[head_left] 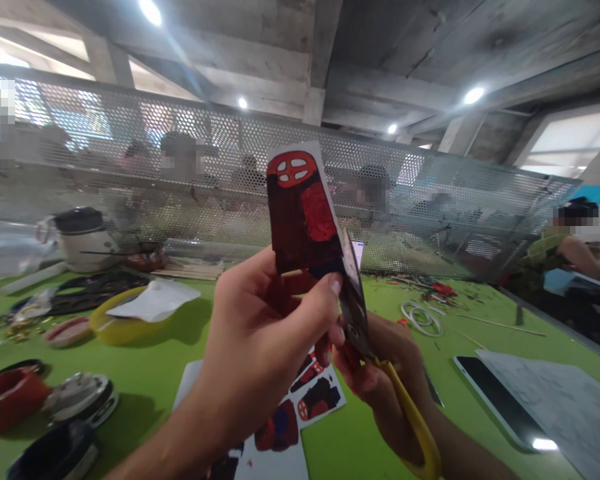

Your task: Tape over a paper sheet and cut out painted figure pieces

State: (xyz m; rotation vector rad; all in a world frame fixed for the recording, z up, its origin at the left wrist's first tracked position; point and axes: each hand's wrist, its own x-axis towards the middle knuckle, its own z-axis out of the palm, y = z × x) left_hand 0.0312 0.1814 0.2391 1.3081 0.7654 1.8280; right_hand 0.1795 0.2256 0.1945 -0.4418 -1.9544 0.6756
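Observation:
My left hand pinches the lower end of a painted paper piece, held upright at the middle of the view. It carries a red wheel-like shape at the top, dark brown below and a bright red patch, with a white margin along its right edge. In my right hand is a pair of scissors with yellow handles. Their blades point up and lie along the paper's lower right edge; whether they bite into it I cannot tell. Beneath my hands, more painted sheets lie on the green table.
Paint pots and a yellow dish with white paper stand left. A lidded jug is behind them. On the right lie a phone, a pencil-marked sheet and coiled white tubing. A perforated metal screen runs behind; a person sits far right.

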